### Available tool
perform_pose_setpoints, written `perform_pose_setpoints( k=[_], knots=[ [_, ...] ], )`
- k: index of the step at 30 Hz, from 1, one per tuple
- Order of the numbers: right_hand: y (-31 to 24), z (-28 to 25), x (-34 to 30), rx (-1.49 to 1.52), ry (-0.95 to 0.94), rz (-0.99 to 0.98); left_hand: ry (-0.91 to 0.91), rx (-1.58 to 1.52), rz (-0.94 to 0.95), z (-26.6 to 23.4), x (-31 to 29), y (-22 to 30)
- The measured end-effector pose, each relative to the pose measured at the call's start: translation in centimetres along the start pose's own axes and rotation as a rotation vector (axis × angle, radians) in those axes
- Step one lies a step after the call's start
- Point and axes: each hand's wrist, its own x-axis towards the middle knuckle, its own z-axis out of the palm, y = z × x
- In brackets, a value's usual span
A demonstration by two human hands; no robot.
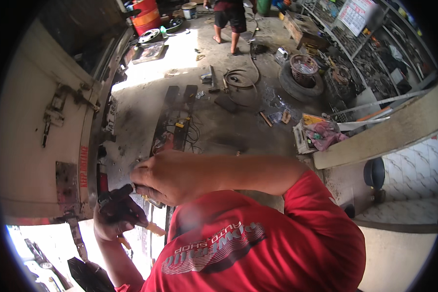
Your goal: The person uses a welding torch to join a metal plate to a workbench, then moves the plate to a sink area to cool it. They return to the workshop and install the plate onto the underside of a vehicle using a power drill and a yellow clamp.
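My left hand [121, 217] is closed around a dark, blocky object [114, 195] beside the white vehicle door. From the same grip a yellow piece [155, 229], like a handle, sticks out to the right. My right arm reaches across in front of my red shirt, and my right hand [156, 177] is curled at the end of the dark object. Small yellowish bits show under its fingers, but what they grip is hidden. Below the hands runs a dark metal rail [182, 119] with a yellow-topped piece [181, 122] and loose black wires on it.
A white door panel [39, 126] with a latch stands close at left. On the floor ahead lie a coiled hose [238, 79], a hammer [265, 119] and a tyre [301, 90] with a basket on it. A crate [304, 138] holds rags. Another person [228, 19] stands farther off.
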Motion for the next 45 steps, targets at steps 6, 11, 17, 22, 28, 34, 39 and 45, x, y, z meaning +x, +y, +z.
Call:
perform_pose_setpoints(
  k=[6,11,17,22,28,34,39,45],
  knots=[
    [1.3,-1.4,-5.4,-0.076,-0.128,0.127,-0.096,-0.038,-0.346,4.1,3.9,-2.1],
    [3.5,-3.3,-9.3,-0.076,-0.202,0.267,-0.213,-0.048,-0.363,7.1,8.3,-4.3],
    [5.2,-5.0,-10.8,-0.348,-0.014,0.229,-0.206,-0.086,-0.453,7.3,13.3,-5.2],
    [10.1,-6.7,-10.4,-0.538,0.183,0.123,-0.144,-0.254,-0.352,6.2,19.0,-9.0],
    [18.7,-11.2,-11.2,-0.365,-0.006,0.522,-0.161,-0.461,-0.277,5.1,28.7,-16.1],
    [25.8,-16.0,-10.5,-0.12,0.156,0.649,-0.143,-0.473,-0.298,4.6,39.0,-18.2],
    [30.6,-16.6,-9.5,-0.038,0.247,0.722,-0.284,-0.5,-0.508,1.0,45.0,-16.1],
    [32.6,-20.6,-6.6,-0.005,0.328,0.692,-0.448,-0.409,-0.596,-1.0,51.1,-11.7]
  ],
)
